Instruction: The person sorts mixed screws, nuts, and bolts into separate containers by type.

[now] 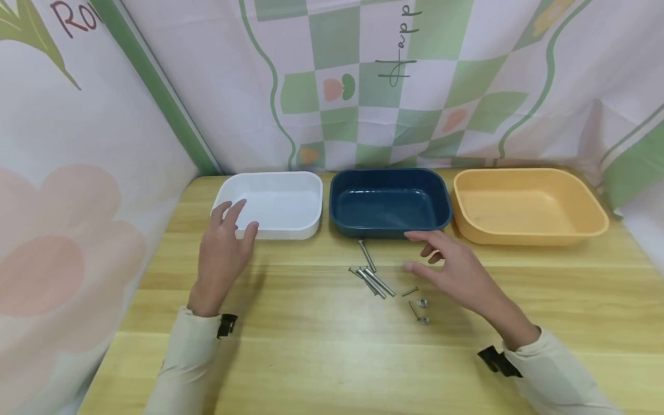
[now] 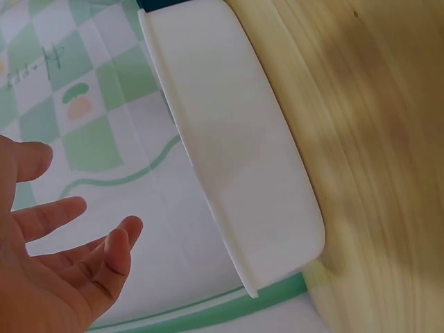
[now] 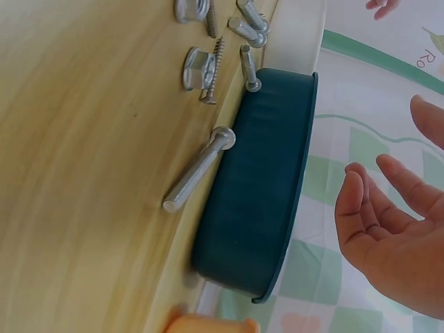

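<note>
I am hovering my right hand [image 1: 456, 271] just in front of the dark blue rectangular plastic tray [image 1: 389, 202], fingers loosely spread and holding nothing, beside the small heap of steel bolts [image 1: 372, 279], thin screws and nuts [image 1: 422, 302] lying in front of that tray. My left hand [image 1: 225, 245] is floating by the white tray [image 1: 275, 204] left of the blue one, open and empty. A yellow tray [image 1: 529, 204] is sitting to its right. All three are resting on a pale wooden table [image 1: 332, 357], backed by green-checked cloth [image 1: 404, 86].

Steel bolts [image 1: 372, 279], screws [image 1: 412, 300] and nuts [image 1: 422, 302] lying loose on wooden table before blue tray.
</note>
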The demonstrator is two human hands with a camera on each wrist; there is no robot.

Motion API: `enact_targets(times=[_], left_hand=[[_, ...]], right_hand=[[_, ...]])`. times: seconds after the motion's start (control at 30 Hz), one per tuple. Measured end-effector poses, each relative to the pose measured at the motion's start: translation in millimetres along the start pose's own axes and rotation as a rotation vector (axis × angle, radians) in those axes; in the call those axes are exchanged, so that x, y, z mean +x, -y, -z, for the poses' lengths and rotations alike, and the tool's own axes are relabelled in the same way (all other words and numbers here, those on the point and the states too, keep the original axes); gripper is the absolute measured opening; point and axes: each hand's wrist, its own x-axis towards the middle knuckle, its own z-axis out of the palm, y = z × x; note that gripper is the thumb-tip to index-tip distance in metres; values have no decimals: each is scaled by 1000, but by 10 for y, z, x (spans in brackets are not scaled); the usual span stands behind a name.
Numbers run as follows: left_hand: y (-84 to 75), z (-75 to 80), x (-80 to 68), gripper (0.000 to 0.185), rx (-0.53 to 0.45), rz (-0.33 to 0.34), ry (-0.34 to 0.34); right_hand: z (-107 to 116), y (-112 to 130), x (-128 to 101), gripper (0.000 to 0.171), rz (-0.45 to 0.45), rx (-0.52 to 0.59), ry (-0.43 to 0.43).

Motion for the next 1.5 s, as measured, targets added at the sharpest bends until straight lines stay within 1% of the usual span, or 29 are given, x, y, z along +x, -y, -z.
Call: enact_targets(times=[0.13,0.37,0.6,0.83,1.1,1.37,1.5], left_hand=[[61,12,8,46,-16,26,-1],[163,36,17,46,-22,101,16],[267,42,36,46,-33,143,22],[386,55,46,46,-63,204,58],[480,55,51,45,-74,222,66],[544,62,87,46,-82,246,97],[567,53,105,45,-92,259,105]], right_hand=[[9,-20,4,49,-7,14,18],[9,-54,12,48,-19,5,36],[28,-80,-3,49,-38,-15,50],[36,-134,-35,47,-36,-17,60],[42,-187,-51,46,-57,-9,82],[26,-268,-58,42,-34,-30,71],[23,-310,-55,42,-39,-28,78]])
